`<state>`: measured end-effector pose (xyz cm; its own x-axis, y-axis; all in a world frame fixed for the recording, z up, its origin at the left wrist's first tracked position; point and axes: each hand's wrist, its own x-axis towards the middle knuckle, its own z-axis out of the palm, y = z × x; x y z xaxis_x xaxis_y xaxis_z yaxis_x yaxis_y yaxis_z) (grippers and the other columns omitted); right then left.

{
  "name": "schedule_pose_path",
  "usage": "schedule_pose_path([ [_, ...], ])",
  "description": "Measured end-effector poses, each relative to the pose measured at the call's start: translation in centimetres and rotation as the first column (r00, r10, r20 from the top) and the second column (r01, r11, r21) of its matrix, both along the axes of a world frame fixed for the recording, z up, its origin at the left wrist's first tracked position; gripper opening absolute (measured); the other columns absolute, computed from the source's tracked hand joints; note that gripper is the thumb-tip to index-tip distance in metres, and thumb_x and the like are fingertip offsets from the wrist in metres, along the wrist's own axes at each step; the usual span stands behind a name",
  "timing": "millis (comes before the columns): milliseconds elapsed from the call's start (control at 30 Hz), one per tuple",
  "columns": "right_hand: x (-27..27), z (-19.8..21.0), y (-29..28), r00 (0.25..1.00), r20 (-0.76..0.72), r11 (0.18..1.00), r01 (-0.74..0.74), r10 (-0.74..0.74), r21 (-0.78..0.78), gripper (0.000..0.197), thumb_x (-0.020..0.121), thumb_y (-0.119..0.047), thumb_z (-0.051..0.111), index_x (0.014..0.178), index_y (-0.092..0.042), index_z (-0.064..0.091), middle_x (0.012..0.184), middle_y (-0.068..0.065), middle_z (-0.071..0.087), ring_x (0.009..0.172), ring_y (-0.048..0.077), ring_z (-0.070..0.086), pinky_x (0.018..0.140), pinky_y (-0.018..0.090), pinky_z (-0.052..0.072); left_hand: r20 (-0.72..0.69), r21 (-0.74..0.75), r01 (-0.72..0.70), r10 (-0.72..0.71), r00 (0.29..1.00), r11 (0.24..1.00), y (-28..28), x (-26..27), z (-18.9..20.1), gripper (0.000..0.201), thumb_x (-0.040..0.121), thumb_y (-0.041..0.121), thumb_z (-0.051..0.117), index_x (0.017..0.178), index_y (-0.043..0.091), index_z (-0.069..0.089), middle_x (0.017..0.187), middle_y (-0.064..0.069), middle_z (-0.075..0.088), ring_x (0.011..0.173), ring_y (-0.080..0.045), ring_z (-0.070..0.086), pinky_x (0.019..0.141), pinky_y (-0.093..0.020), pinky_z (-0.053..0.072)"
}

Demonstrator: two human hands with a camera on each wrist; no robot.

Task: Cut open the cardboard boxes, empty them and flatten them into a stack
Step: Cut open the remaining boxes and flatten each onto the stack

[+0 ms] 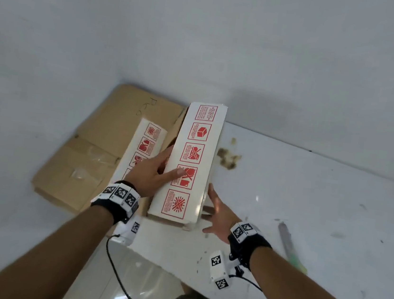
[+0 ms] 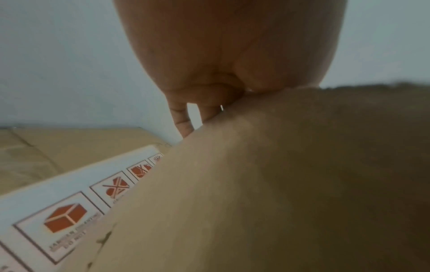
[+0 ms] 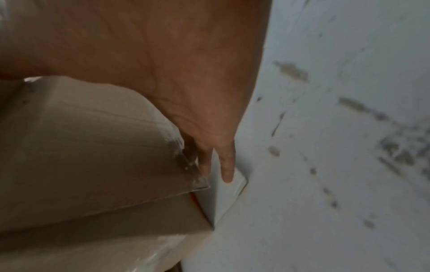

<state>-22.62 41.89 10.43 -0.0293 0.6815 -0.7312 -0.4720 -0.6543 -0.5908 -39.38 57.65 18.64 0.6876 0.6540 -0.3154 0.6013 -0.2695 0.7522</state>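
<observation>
While flattened brown cardboard (image 1: 75, 159) already lies at the left, the left hand (image 1: 150, 171) grips the white box (image 1: 190, 163) on the table (image 1: 308, 200), right hand (image 1: 217, 216) flat-fingered alongside, flattening still ahead.

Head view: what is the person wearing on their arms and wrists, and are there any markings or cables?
Both forearms are bare, with no sleeves. Each wrist carries a black band: the left band and the right band, each topped with white tiles printed with black-and-white square tag patterns. A white camera block bearing the same tags hangs below the right wrist. Thin black cables trail from both units.
</observation>
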Motion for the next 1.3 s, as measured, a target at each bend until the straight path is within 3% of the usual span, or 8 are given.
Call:
schedule_pose_path([
  [167, -4.8, -1.4, 2.8, 0.994, 0.013, 0.994, 0.108, -0.107, -0.017, 0.121, 0.037, -0.091, 0.077, 0.130, -0.016, 0.060, 0.125, 0.016, 0.068, 0.111, 0.034, 0.067, 0.093, 0.052, 0.056, -0.014, 0.084, -0.192, 0.194, 0.981, 0.978, 2.7, -3.8, -0.9, 0.076, 0.081, 0.082, 0.053, 0.147, 0.047, 0.036, 0.084, -0.001, 0.077, 0.075, -0.013, 0.075, 0.075, -0.044, 0.062],
  [333, -2.1, 2.4, 4.1, 0.779, 0.535, 0.939, 0.331, -0.326, 0.090, 0.090, 0.052, -0.065, 0.091, 0.114, -0.010, 0.059, 0.107, 0.003, 0.070, 0.092, 0.020, 0.068, 0.078, 0.033, 0.059, -0.138, 0.328, -0.192, 0.248, 0.959, 0.925, 4.2, -6.2, 0.0, 0.085, 0.075, 0.095, 0.028, 0.109, 0.027, 0.066, 0.064, 0.005, 0.065, 0.061, -0.010, 0.063, 0.058, -0.030, 0.045],
  [533, 3.2, 8.2, 3.4, 0.464, 0.817, 0.939, 0.204, -0.342, 0.277, 0.035, 0.089, -0.023, 0.073, 0.118, -0.013, 0.057, 0.100, -0.003, 0.063, 0.088, 0.020, 0.064, 0.069, 0.027, 0.049, -0.314, 0.462, 0.125, 0.031, 0.949, 0.878, 0.1, -5.5, 2.4, 0.106, 0.062, 0.106, 0.029, 0.143, 0.040, 0.048, 0.094, 0.019, 0.070, 0.089, -0.002, 0.063, 0.103, -0.038, 0.042],
  [667, 1.1, 11.6, 2.7, 0.579, 0.769, 0.927, -0.057, -0.272, 0.371, 0.020, 0.101, -0.023, 0.060, 0.120, -0.025, 0.065, 0.118, -0.009, 0.066, 0.091, -0.007, 0.063, 0.069, 0.004, 0.046, -0.249, 0.476, 0.114, 0.009, 0.969, 0.872, -4.1, -4.2, 2.7, 0.117, 0.064, 0.104, 0.030, 0.160, 0.042, 0.001, 0.115, 0.010, 0.071, 0.102, -0.013, 0.069, 0.095, -0.044, 0.055],
  [833, -4.7, 12.5, 2.7, 0.757, 0.638, 0.869, -0.214, -0.141, 0.446, 0.065, 0.094, -0.067, 0.044, 0.148, -0.030, 0.047, 0.132, -0.014, 0.048, 0.130, 0.007, 0.048, 0.105, 0.032, 0.047, -0.300, 0.446, -0.035, 0.187, 0.936, 0.894, -6.3, -3.8, 2.0, 0.147, 0.046, 0.113, 0.028, 0.157, 0.029, -0.021, 0.124, -0.001, 0.068, 0.103, -0.022, 0.069, 0.090, -0.049, 0.054],
  [1000, -7.8, 13.5, 2.8, 0.734, 0.676, 0.754, -0.481, 0.067, 0.448, 0.058, 0.098, -0.040, 0.037, 0.150, -0.016, 0.046, 0.156, -0.005, 0.042, 0.139, -0.002, 0.036, 0.117, 0.026, 0.029, -0.240, 0.401, -0.237, 0.352, 0.905, 0.885, -5.7, -6.4, 1.9, 0.147, 0.047, 0.111, 0.014, 0.154, 0.021, -0.030, 0.139, -0.006, 0.062, 0.122, -0.030, 0.062, 0.109, -0.056, 0.038],
  [1167, -6.1, 11.1, 6.2, 0.784, 0.610, 0.727, -0.487, 0.118, 0.485, 0.035, 0.098, -0.033, 0.060, 0.133, -0.029, 0.063, 0.138, -0.017, 0.058, 0.128, 0.000, 0.052, 0.111, 0.035, 0.043, -0.093, 0.471, -0.315, 0.401, 0.911, 0.824, -4.9, -9.9, 0.1, 0.119, 0.069, 0.087, 0.033, 0.161, 0.016, 0.006, 0.131, -0.003, 0.065, 0.109, -0.033, 0.065, 0.097, -0.047, 0.038],
  [1300, -4.5, 8.9, 10.8, 0.636, 0.750, 0.765, -0.569, 0.180, 0.300, 0.104, 0.065, -0.070, 0.080, 0.152, -0.046, 0.028, 0.161, -0.021, 0.025, 0.146, 0.004, 0.027, 0.119, 0.038, 0.028, -0.101, 0.459, -0.317, 0.404, 0.909, 0.830, -4.1, -11.4, -0.1, 0.101, 0.073, 0.076, 0.031, 0.153, 0.014, 0.038, 0.127, -0.001, 0.064, 0.109, -0.026, 0.061, 0.096, -0.043, 0.037],
])
